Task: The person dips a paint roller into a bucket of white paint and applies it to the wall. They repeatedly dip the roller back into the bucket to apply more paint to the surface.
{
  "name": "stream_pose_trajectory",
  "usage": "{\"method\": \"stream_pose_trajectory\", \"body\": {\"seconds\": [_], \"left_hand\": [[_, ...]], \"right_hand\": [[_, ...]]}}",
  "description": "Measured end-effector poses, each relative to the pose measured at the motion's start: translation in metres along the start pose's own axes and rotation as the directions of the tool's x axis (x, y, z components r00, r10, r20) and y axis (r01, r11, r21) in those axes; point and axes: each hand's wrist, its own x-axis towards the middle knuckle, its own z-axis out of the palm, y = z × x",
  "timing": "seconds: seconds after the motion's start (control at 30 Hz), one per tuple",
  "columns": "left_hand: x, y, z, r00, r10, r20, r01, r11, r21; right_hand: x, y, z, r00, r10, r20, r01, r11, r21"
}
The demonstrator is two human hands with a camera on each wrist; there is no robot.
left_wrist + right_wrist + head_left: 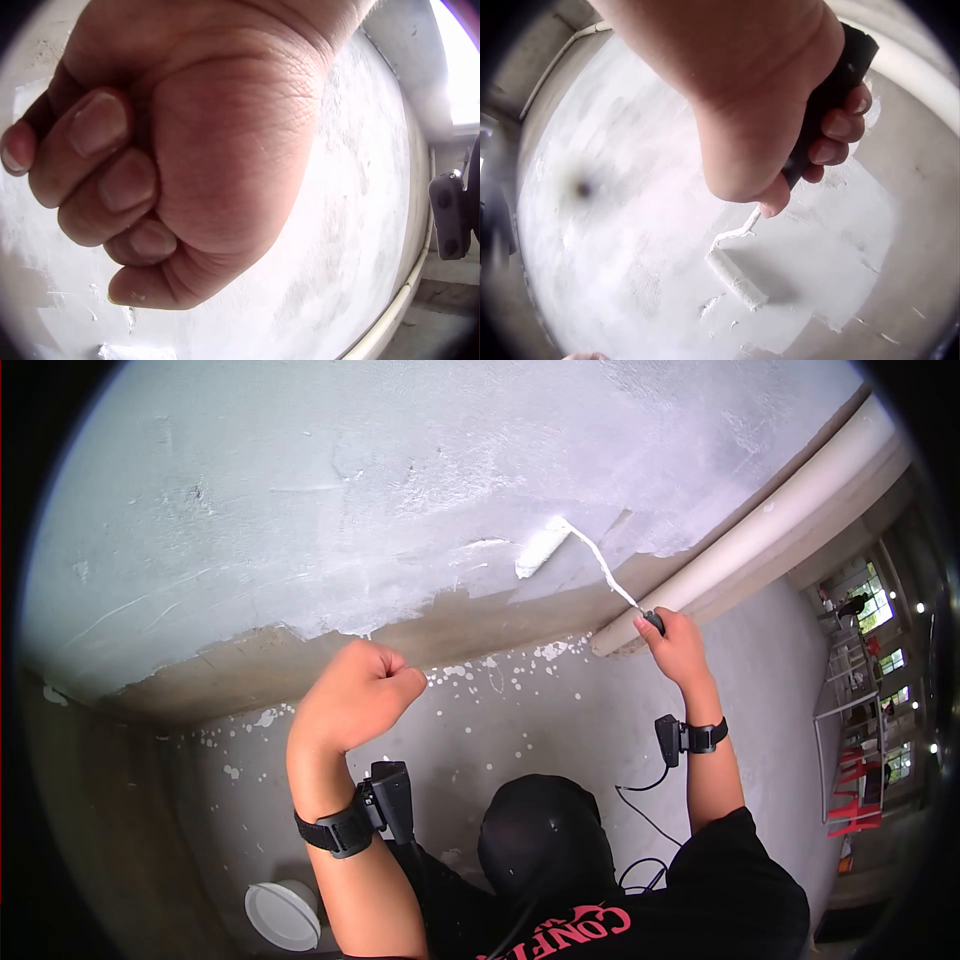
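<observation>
A white paint roller [545, 547] lies against the wall [330, 510] near the lower edge of its painted part. My right hand [678, 645] grips the roller's black handle, with the fingers wrapped round it in the right wrist view, where the roller [736, 280] touches wet white paint. My left hand [355, 695] is raised in front of the wall, to the left of the roller. In the left wrist view the fingers of the left hand [187, 142] are curled into the palm and hold nothing.
A pale pipe [770, 520] runs along the wall on the right. White paint spots dot the grey floor [500, 730]. At the lower left stands a white bucket [283, 915]. Red chairs [853, 815] and a metal frame are at the far right. A cable hangs by my right arm.
</observation>
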Motion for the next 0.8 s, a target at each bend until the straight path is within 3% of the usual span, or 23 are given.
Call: {"method": "stream_pose_trajectory", "body": {"seconds": [0.13,0.23,0.33,0.4,0.43,0.5,0.63,0.7,0.8], "left_hand": [[-0.002,0.001,0.0,1.0,-0.011,0.0,0.011,1.0,-0.006],[-0.002,0.002,0.001,1.0,-0.011,0.004,0.011,1.0,0.006],[0.0,0.001,0.002,1.0,-0.003,0.008,0.003,1.0,0.009],[0.001,-0.001,-0.001,1.0,-0.001,0.002,0.001,1.0,0.007],[0.0,-0.001,-0.002,1.0,-0.011,0.004,0.011,1.0,0.008],[-0.002,-0.002,-0.004,1.0,-0.028,0.006,0.028,1.0,0.002],[-0.005,-0.007,-0.008,0.999,-0.04,-0.012,0.04,0.999,-0.011],[-0.006,-0.008,-0.009,0.999,-0.04,-0.021,0.039,0.999,-0.016],[-0.006,-0.006,-0.011,0.998,-0.055,-0.025,0.054,0.998,-0.025]], "right_hand": [[-0.006,-0.021,0.002,1.0,-0.012,-0.016,0.013,0.999,0.034],[-0.007,-0.036,0.021,0.993,-0.11,-0.035,0.113,0.986,0.126],[-0.006,-0.036,0.047,0.991,-0.128,0.042,0.111,0.951,0.287],[-0.012,-0.025,0.076,0.98,-0.171,0.106,0.089,0.843,0.531],[-0.019,-0.022,0.086,0.978,-0.174,0.112,0.089,0.842,0.533],[-0.035,-0.016,0.103,0.943,-0.077,0.325,-0.2,0.648,0.735],[-0.061,-0.021,0.138,0.878,-0.053,0.476,-0.363,0.575,0.733],[-0.065,-0.034,0.153,0.829,-0.002,0.56,-0.51,0.41,0.756],[-0.071,-0.05,0.167,0.828,0.011,0.561,-0.534,0.318,0.783]]}}
